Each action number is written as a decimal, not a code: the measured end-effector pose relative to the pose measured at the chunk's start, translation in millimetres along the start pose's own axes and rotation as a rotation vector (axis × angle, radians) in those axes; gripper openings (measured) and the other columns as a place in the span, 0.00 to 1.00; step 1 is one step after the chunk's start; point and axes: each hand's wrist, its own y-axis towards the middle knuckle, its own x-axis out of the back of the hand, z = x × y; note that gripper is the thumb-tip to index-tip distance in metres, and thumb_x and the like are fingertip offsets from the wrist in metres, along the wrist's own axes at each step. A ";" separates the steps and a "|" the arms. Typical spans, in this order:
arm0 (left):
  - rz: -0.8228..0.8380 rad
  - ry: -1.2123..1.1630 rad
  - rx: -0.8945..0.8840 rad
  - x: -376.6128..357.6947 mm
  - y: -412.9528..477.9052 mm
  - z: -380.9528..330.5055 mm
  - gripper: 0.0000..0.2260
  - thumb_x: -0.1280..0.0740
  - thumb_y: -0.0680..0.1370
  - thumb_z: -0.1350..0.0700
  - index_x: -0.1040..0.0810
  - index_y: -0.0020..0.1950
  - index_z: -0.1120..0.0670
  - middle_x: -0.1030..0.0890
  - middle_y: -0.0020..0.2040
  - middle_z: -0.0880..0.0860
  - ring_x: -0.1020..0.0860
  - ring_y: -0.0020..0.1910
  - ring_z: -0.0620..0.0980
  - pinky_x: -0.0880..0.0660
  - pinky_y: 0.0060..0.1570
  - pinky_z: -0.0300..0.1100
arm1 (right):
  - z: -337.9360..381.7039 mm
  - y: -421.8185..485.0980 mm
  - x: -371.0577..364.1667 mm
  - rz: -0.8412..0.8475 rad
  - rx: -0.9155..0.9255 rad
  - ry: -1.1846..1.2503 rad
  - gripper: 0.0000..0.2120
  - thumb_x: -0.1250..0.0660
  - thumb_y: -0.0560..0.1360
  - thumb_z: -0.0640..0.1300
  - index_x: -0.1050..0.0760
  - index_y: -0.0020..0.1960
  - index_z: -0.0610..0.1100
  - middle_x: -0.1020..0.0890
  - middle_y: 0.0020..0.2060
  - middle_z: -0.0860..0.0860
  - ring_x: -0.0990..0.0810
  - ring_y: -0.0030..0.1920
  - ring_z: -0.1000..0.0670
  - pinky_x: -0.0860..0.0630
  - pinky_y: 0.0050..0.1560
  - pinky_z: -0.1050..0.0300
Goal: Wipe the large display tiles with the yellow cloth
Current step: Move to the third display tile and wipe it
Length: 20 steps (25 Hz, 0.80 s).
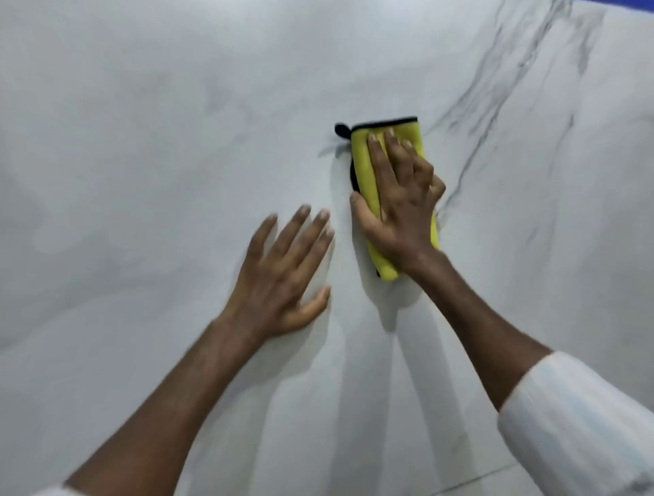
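A large white marble-look display tile (159, 148) with grey veins fills almost the whole view. A folded yellow cloth (364, 166) with a black edge and a black loop lies flat against it, right of centre. My right hand (400, 205) presses on the cloth with straight fingers spread over it, the thumb at the cloth's left edge. My left hand (283, 276) rests flat on the bare tile just left of and below the cloth, fingers spread and straight, holding nothing.
Dark grey veining (495, 92) runs down the tile at the upper right. A thin joint line (477, 478) crosses the lower right. A strip of blue (615, 4) shows at the top right corner. My white sleeve (580, 425) covers the right forearm.
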 end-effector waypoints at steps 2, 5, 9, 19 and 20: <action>0.010 -0.011 0.023 -1.3 -36.4 -15.4 0.35 0.36 0.79 0.43 0.35 0.82 0.59 0.40 0.84 0.58 0.42 0.84 0.60 0.42 0.78 0.66 | 2.7 21.2 -2.8 -0.023 -0.025 0.009 0.36 0.35 0.76 0.58 0.36 0.82 0.50 0.35 0.80 0.50 0.39 0.77 0.47 0.35 0.65 0.37; 0.013 0.011 0.049 -5.0 -45.5 -22.4 0.34 0.36 0.79 0.43 0.34 0.82 0.59 0.38 0.84 0.58 0.40 0.83 0.61 0.42 0.79 0.67 | 5.5 -26.6 -3.9 -0.048 0.015 -0.015 0.35 0.34 0.77 0.57 0.36 0.82 0.49 0.36 0.81 0.48 0.38 0.79 0.45 0.35 0.66 0.37; 0.008 0.017 0.052 -9.1 -48.2 -22.2 0.34 0.39 0.81 0.42 0.37 0.83 0.59 0.39 0.84 0.58 0.41 0.83 0.61 0.43 0.79 0.68 | 7.1 -214.7 -3.6 0.094 0.033 -0.026 0.34 0.34 0.76 0.57 0.34 0.80 0.48 0.36 0.80 0.46 0.36 0.78 0.42 0.33 0.65 0.30; 0.131 -0.095 0.138 -11.5 -156.4 -90.7 0.36 0.34 0.80 0.44 0.40 0.84 0.58 0.41 0.84 0.58 0.46 0.85 0.60 0.52 0.80 0.67 | 12.0 -151.2 -3.8 -0.016 -0.056 0.040 0.33 0.31 0.77 0.56 0.31 0.79 0.46 0.32 0.79 0.44 0.36 0.77 0.44 0.34 0.63 0.36; 0.149 -0.076 0.149 -14.3 -169.5 -96.4 0.36 0.34 0.80 0.44 0.40 0.84 0.58 0.40 0.84 0.58 0.47 0.85 0.60 0.53 0.81 0.66 | 12.6 -165.8 -5.0 -0.010 -0.028 0.036 0.33 0.32 0.77 0.56 0.31 0.79 0.45 0.32 0.79 0.44 0.36 0.77 0.44 0.33 0.63 0.35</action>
